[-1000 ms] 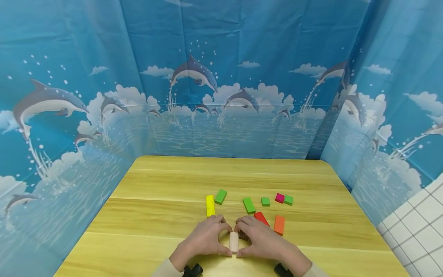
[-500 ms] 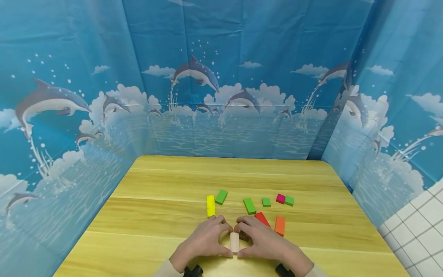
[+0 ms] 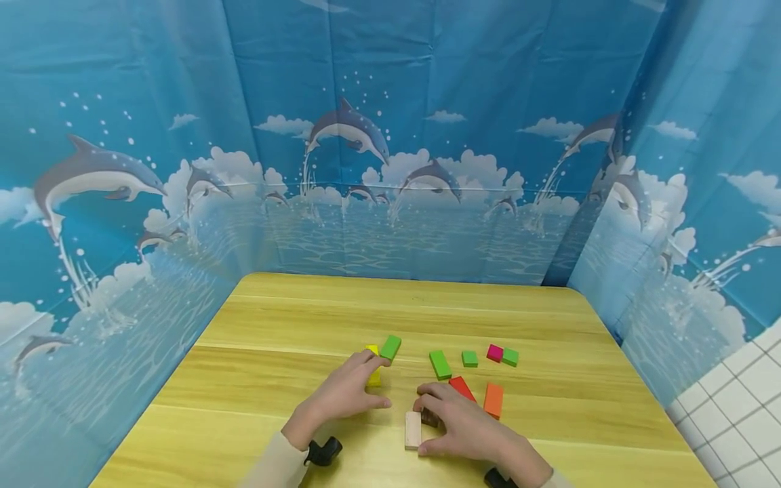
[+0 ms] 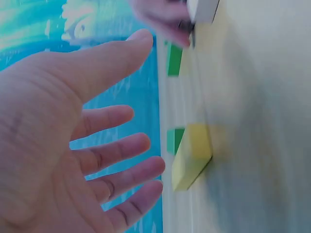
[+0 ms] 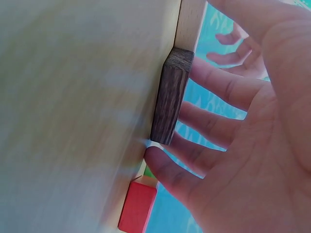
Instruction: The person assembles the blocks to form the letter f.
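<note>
A plain pale wooden block [image 3: 413, 431] lies lengthwise near the table's front. A dark brown block [image 5: 170, 99] stands against it, mostly covered by the right hand in the head view. My right hand [image 3: 459, 421] curves loosely around the pair. Its thumb tip is at the pale block's near corner, and its fingers lie along the brown block's far side. To the left, my left hand [image 3: 342, 392] is spread and holds nothing. Its fingers hover over a yellow block [image 3: 373, 381], partly hiding it; the left wrist view shows a gap between fingertips and yellow block [image 4: 192, 158].
Behind the hands lie a green block [image 3: 390, 348], another green block [image 3: 440, 364], a small green cube [image 3: 469, 358], and a magenta cube [image 3: 495, 352] touching a green one [image 3: 510, 357]. A red block [image 3: 462, 389] and an orange block [image 3: 493, 400] lie beside the right hand.
My left hand has left the pale block and moved left and forward to the yellow block, its fingers spreading. The right hand stays at the pale and brown blocks.
</note>
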Motion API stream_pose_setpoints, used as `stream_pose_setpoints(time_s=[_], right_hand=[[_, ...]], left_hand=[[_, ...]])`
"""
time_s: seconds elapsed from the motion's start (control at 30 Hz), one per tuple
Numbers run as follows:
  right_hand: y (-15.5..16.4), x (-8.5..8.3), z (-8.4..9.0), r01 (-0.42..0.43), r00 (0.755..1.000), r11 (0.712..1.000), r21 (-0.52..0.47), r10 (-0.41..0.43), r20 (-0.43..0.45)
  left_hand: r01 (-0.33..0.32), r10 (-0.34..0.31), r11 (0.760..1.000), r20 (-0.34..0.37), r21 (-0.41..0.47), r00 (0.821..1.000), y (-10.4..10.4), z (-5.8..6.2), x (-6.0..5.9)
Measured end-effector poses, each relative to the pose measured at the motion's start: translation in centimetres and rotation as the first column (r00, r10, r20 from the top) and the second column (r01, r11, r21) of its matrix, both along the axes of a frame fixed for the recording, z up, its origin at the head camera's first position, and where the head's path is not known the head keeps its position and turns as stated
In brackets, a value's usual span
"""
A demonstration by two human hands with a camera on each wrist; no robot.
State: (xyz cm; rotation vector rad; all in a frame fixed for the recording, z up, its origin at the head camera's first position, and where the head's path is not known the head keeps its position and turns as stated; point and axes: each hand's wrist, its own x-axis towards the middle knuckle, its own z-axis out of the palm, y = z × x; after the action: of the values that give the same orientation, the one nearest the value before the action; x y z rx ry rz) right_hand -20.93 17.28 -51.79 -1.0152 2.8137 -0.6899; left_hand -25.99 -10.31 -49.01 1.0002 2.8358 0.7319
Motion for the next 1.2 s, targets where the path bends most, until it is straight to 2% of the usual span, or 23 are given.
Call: stream_pose_setpoints(time_s=[0.17,0.37,0.5,0.73,0.9,1.07,1.2], right_hand=[[-0.1,0.1,0.0,0.008,1.000,1.000,0.004,-0.008,-0.010],[-0.5,0.0,0.0,0.001,1.000,1.000,0.006,-0.001,0.004],[-0.6,0.1,-0.1,-0.001,1.000,1.000,0.003,0.001,0.004],[0.1,0.3,0.0,0.025,0.999,1.000,0.007,-0.025,0.020],[0.3,0.4,-0.1,0.025,0.999,1.000,0.005,-0.025,0.030],[0.1,0.2,-0.2,0.026,0.999,1.000,0.005,-0.026,0.033],[0.0,-0.1,-0.2,0.026,0.999,1.000,0.012,-0.027,0.037]], left_hand=[[-0.051,0.051,0.998,0.017,0.038,0.999,-1.1,0.0,-1.7],[-0.093,0.085,0.992,0.096,0.080,0.992,-2.1,-1.7,-3.0],[-0.086,0.074,0.992,0.122,0.091,0.990,-2.3,-2.6,-3.5],[-0.058,0.045,0.992,0.118,0.112,0.992,-2.0,-3.2,-4.1],[-0.075,0.065,0.992,0.096,0.105,0.993,-1.8,-3.7,-4.3],[-0.096,0.088,0.989,0.075,0.115,0.993,-1.7,-3.7,-4.3],[-0.112,0.101,0.985,0.087,0.130,0.991,-1.9,-3.6,-4.6]])
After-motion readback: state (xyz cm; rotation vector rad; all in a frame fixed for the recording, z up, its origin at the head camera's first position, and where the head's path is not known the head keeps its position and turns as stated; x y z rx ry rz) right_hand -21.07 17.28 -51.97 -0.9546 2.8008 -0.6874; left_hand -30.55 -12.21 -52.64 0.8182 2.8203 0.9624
